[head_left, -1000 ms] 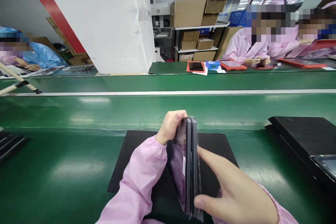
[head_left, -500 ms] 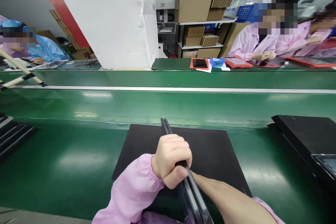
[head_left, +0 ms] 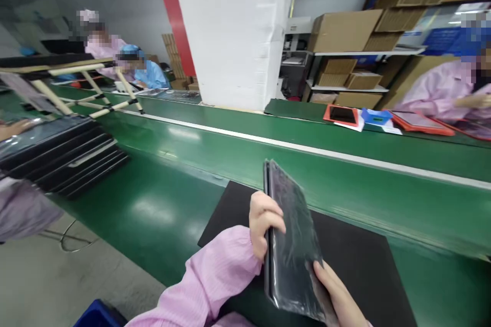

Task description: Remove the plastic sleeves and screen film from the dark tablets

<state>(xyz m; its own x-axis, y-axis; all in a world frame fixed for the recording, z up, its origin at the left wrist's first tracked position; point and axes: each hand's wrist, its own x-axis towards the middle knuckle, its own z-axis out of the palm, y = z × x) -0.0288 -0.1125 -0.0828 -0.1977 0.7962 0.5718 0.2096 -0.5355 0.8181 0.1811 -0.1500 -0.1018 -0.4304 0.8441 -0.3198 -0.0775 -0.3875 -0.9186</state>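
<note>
Two flat dark panels [head_left: 293, 245], the near face wrapped in shiny clear plastic film, are held together on edge above a black mat [head_left: 358, 260]. My left hand [head_left: 266, 219] is closed over their upper left edge, fingers wrapped onto the film. At the lower right, my right hand [head_left: 339, 291] grips the panels, its thumb lying on the wrapped face; its other fingers are hidden behind. The panels stand tilted, and I cannot tell whether their lower edge touches the mat.
The mat lies on a green work surface [head_left: 164, 214]. To the left are a stack of dark panels [head_left: 84, 158], another person's hand [head_left: 17, 127] and a pale pipe frame [head_left: 95, 107]. A blue bin [head_left: 97, 315] sits low. Co-workers sit across, near red-edged tablets [head_left: 420, 121].
My view has swung left, bringing the panel stack and pipe frame into sight. The held panels have turned from edge-on to show their wrapped face, and my right hand has come into view.
</note>
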